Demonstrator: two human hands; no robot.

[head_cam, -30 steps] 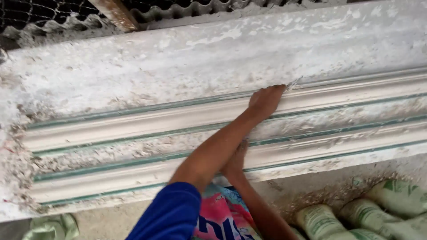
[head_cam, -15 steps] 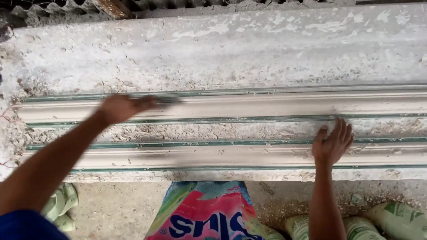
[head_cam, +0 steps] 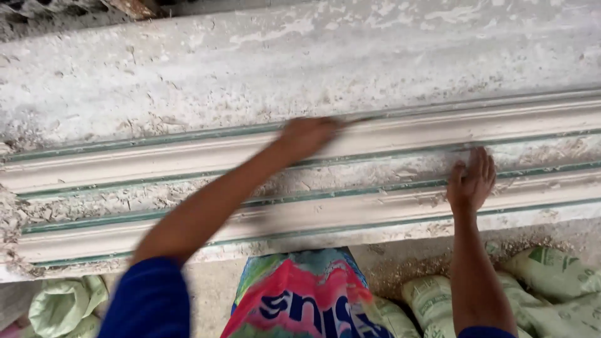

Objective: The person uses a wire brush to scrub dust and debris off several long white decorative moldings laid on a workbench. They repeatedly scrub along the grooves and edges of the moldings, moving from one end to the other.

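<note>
- We're sweeping our left hand (head_cam: 307, 136), blurred, grip unclear, along the upper moulding (head_cam: 156, 164).
- Our right hand (head_cam: 472, 181), fingers spread, is pressing the lower moulding (head_cam: 325, 213) at four o'clock.

1. Single view only — worn on the head, tipped steeply down over the tabletop (head_cam: 375, 56) from its near edge.
2. Faces forward across the long moulded strips (head_cam: 156, 163), running left to right through the whole width.
3. Close in: both arms enter from the bottom edge, left hand (head_cam: 307, 134) mid-frame and blurred, right hand (head_cam: 471, 181) lower right.
4. Takes in a strip of floor below the edge — green sacks (head_cam: 557, 288) at both bottom corners.
5. No second view to share any part with.
</note>
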